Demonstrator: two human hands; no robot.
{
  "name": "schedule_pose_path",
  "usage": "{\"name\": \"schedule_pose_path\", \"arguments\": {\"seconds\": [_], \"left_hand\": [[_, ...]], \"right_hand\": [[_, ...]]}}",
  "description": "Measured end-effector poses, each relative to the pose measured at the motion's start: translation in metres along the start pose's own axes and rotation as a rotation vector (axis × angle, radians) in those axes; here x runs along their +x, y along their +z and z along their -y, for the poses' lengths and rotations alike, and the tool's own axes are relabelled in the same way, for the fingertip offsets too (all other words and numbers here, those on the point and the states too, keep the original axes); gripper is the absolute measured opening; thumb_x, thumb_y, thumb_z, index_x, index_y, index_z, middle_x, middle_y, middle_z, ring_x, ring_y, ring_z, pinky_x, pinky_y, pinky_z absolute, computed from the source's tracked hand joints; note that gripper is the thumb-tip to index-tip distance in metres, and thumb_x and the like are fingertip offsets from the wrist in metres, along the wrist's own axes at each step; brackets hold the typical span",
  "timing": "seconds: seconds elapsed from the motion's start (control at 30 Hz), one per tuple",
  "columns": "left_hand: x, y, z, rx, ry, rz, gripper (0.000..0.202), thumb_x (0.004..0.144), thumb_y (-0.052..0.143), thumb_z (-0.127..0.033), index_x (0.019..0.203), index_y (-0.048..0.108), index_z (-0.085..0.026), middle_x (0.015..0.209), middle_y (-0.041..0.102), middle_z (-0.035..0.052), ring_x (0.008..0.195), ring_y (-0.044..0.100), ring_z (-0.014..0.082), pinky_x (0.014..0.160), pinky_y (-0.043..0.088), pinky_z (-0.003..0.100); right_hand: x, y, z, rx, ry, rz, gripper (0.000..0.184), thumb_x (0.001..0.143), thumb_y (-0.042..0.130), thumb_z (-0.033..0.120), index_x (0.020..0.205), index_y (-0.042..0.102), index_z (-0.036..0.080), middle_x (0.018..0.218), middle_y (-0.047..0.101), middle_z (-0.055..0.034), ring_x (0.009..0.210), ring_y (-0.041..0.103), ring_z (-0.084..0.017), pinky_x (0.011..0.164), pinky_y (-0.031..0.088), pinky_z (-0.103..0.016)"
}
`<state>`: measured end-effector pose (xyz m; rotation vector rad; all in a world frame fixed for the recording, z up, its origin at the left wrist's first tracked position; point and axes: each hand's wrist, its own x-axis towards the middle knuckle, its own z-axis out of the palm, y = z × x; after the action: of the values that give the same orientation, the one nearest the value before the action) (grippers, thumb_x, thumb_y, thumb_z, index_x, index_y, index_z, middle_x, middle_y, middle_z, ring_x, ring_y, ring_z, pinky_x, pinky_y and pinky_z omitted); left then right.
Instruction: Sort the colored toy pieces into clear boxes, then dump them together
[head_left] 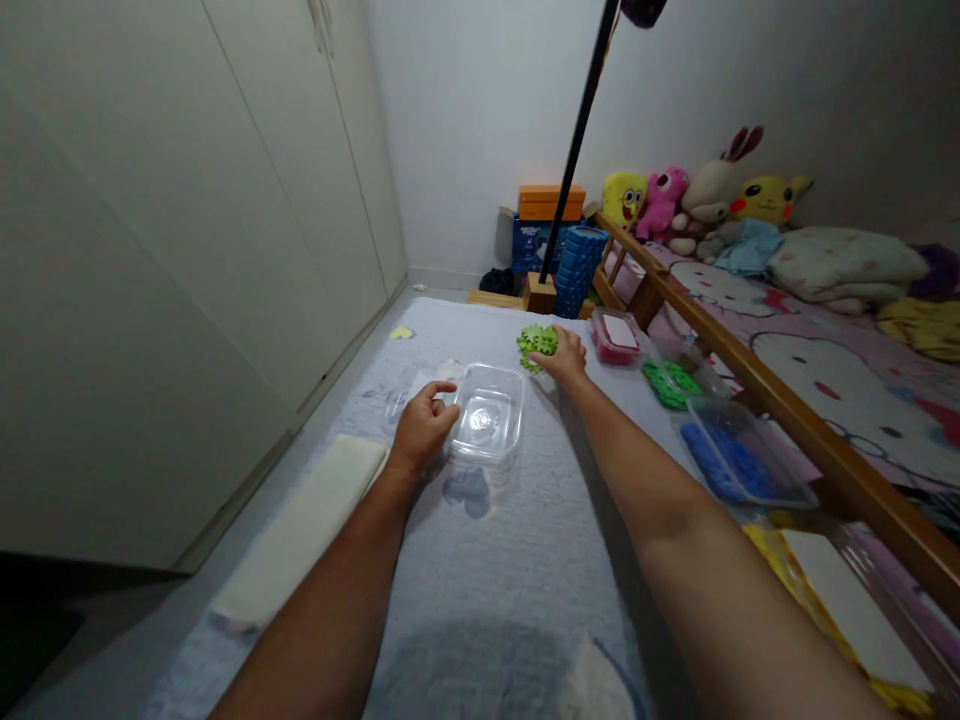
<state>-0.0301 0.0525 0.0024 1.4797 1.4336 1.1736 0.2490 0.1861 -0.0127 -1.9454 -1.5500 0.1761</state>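
Touching the right grip (566, 356), green pieces (535, 344) lie just left.

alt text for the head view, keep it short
A person's left hand grips the rim of an empty clear plastic container on a pale mat, while the right hand rests on a pile of light green pieces beyond it. A tub of blue pieces sits beside a wooden bed frame.
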Motion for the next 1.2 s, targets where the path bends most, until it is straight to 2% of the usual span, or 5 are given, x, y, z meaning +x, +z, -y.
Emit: {"name": "schedule_pose_path", "arguments": {"seconds": [0.27, 0.7, 0.97, 1.07, 1.2], "left_hand": [[0.001, -0.002, -0.001, -0.001, 0.022, 0.002, 0.029, 0.076, 0.065, -0.043, 0.093, 0.067, -0.019, 0.052, 0.040, -0.0101, 0.049, 0.038, 0.0111, 0.053, 0.029, 0.024], [-0.001, 0.004, 0.003, -0.017, 0.020, -0.116, 0.022, 0.073, 0.060, -0.031, 0.089, 0.068, -0.019, 0.051, 0.038, -0.0094, 0.049, 0.038, 0.0117, 0.054, 0.030, 0.024], [-0.003, 0.005, 0.003, 0.008, 0.035, -0.136, 0.028, 0.074, 0.058, -0.032, 0.097, 0.068, -0.019, 0.052, 0.037, -0.0100, 0.051, 0.039, 0.0123, 0.057, 0.033, 0.024], [-0.003, 0.006, 0.004, 0.011, 0.036, -0.138, 0.027, 0.074, 0.058, -0.032, 0.096, 0.068, -0.020, 0.054, 0.037, -0.0095, 0.052, 0.039, 0.0124, 0.058, 0.033, 0.024], [-0.002, 0.006, 0.005, 0.004, 0.047, -0.136, 0.026, 0.074, 0.058, -0.033, 0.095, 0.068, -0.020, 0.054, 0.037, -0.0091, 0.052, 0.039, 0.0126, 0.058, 0.033, 0.025]], "right_hand": [[0.011, 0.013, 0.008, -0.128, 0.033, 0.143, 0.087, 0.077, 0.082, 0.050, 0.156, 0.050, 0.031, 0.169, 0.032, -0.0120, 0.143, 0.043, -0.042, 0.116, 0.041, -0.056], [-0.022, -0.004, -0.020, -0.145, -0.101, 0.120, 0.049, 0.079, 0.075, 0.030, 0.127, 0.069, 0.028, 0.133, 0.063, -0.0110, 0.119, 0.062, -0.034, 0.104, 0.050, -0.048], [-0.069, -0.049, -0.033, 0.017, -0.402, 0.455, 0.043, 0.072, 0.085, 0.032, 0.114, 0.077, 0.028, 0.122, 0.072, -0.0064, 0.117, 0.064, -0.030, 0.105, 0.049, -0.043], [-0.061, -0.069, -0.031, 0.147, -0.485, 0.661, 0.038, 0.073, 0.088, 0.037, 0.110, 0.081, 0.029, 0.117, 0.075, -0.0047, 0.112, 0.068, -0.027, 0.101, 0.053, -0.040], [-0.024, -0.066, -0.019, 0.142, -0.361, 0.575, 0.022, 0.083, 0.080, 0.038, 0.101, 0.082, 0.025, 0.110, 0.078, -0.0072, 0.101, 0.072, -0.027, 0.092, 0.056, -0.040]]}}
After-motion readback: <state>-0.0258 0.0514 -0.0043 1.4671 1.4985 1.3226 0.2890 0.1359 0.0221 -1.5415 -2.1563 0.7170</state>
